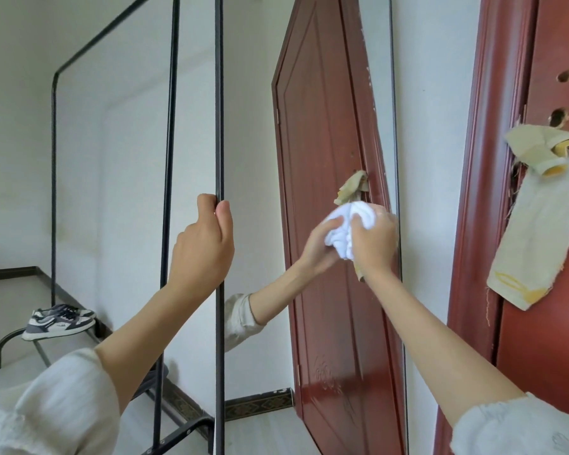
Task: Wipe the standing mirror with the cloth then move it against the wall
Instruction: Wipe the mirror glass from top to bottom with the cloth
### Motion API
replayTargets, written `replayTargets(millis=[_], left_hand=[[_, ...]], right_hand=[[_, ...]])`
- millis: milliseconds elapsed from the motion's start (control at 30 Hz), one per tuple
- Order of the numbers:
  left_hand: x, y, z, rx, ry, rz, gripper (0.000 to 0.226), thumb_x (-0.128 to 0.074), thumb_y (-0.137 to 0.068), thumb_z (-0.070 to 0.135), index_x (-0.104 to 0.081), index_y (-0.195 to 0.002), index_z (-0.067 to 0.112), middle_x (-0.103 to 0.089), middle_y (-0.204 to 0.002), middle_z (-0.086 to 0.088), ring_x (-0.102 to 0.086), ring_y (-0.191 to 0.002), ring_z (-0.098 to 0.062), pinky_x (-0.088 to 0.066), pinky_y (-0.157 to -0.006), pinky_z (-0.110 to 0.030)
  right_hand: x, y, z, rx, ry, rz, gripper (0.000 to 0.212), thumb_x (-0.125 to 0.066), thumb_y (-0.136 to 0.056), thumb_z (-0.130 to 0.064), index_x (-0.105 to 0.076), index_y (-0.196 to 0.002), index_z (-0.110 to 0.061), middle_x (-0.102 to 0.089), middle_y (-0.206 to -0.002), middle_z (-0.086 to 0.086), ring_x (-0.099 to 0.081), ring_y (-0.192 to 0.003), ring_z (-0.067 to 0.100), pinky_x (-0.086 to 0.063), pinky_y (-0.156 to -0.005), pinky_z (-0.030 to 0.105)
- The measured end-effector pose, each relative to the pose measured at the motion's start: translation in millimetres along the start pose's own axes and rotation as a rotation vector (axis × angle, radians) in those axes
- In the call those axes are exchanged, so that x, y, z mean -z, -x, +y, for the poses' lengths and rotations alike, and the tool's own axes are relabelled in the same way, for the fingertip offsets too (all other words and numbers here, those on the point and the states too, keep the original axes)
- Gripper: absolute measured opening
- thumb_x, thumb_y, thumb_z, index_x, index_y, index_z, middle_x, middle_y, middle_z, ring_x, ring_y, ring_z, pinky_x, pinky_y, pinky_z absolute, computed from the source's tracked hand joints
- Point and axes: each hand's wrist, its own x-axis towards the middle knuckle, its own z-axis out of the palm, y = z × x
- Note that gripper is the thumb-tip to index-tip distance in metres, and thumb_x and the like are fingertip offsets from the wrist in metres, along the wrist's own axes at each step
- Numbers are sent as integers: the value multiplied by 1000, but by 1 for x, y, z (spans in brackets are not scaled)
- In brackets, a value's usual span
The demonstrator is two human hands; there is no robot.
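The standing mirror (253, 142) rises straight ahead in a thin black frame; its glass reflects a white wall and a red-brown door. My left hand (204, 247) grips the frame's left edge, fingers curled round the bar. My right hand (373, 239) holds a bunched white cloth (349, 224) against the glass near the mirror's right side. The reflection of that hand meets the cloth from the left.
A black metal clothes rack (170, 126) stands just left of the mirror, with a pair of sneakers (61, 320) on its low shelf. A red-brown door (546, 224) with a beige rag (536, 231) hanging from its handle hole is at the right. White walls lie behind.
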Motion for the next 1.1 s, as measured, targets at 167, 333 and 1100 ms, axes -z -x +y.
replayTargets(millis=[167,333,1100], left_hand=[[5,-1,2,38,150,-100,24,-22,-100,32,-34,-92,13,-39,-60,-4,-36,-52,-24,-29,-54,-35],[19,-8,-2,120,339,-232,30,-26,-101,31,-42,-83,12,-40,-60,1,-41,-48,-14,-37,-50,-32],[15,-32,15,29,274,-121,34,-27,-101,31,-26,-68,21,-26,-67,4,-25,-57,-13,-28,-51,-21]], right_hand=[[-10,75,-58,383,-144,-149,27,-60,-83,-17,-65,-109,-12,-55,-108,5,-59,-92,17,-38,-78,14],[-12,115,-82,572,-233,-278,22,-58,-76,-12,-69,-95,-10,-56,-98,7,-63,-83,23,-54,-73,34],[6,-37,-14,73,-98,-70,21,-57,-87,-15,-62,-108,-12,-62,-101,8,-59,-79,15,-42,-61,15]])
